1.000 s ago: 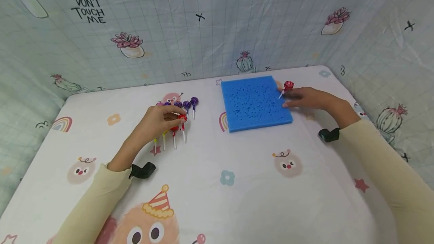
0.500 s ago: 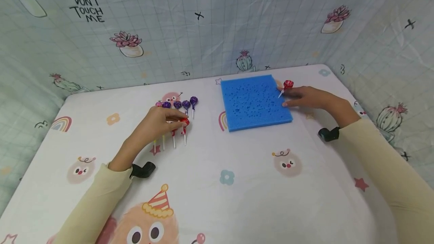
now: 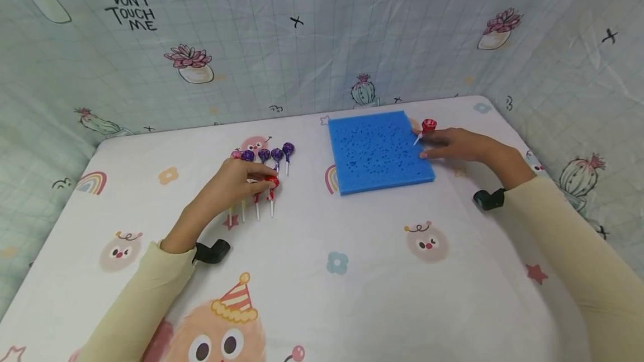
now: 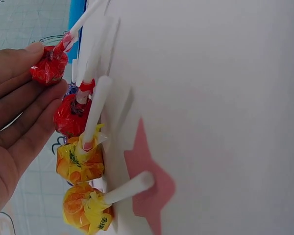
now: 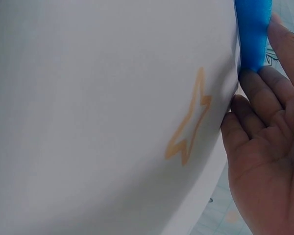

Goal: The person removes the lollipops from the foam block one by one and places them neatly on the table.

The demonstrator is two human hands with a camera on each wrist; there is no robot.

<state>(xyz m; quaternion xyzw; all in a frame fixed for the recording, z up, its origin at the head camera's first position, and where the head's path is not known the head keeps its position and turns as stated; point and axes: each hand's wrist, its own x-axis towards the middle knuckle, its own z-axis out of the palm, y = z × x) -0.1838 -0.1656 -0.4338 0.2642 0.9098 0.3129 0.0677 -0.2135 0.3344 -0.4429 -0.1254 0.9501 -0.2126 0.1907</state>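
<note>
In the head view my left hand (image 3: 228, 184) pinches the wrapped head of a red lollipop (image 3: 273, 181), at the right end of a row of lollipops. The left wrist view shows that red head (image 4: 50, 67) between thumb and fingers, its white stick pointing away. Beside it are another red lollipop (image 4: 72, 116) and two yellow ones, the nearest a yellow lollipop (image 4: 81, 208). My right hand (image 3: 455, 145) touches the right edge of a blue foam board (image 3: 379, 152) with extended fingertips. One red lollipop (image 3: 429, 126) stands tilted at that edge, its stick meeting the foam.
Behind the left hand lies a second row, with several purple lollipops (image 3: 288, 149) and a pink one (image 3: 236, 154) partly hidden. Many small holes dot the foam. A printed white cloth (image 3: 312, 228) covers the table, and a patterned curtain (image 3: 251, 43) rises behind.
The red lollipop in my left fingers has shifted slightly toward me, and the fingers have moved a little with it. My right hand and the foam board stay where they were.
</note>
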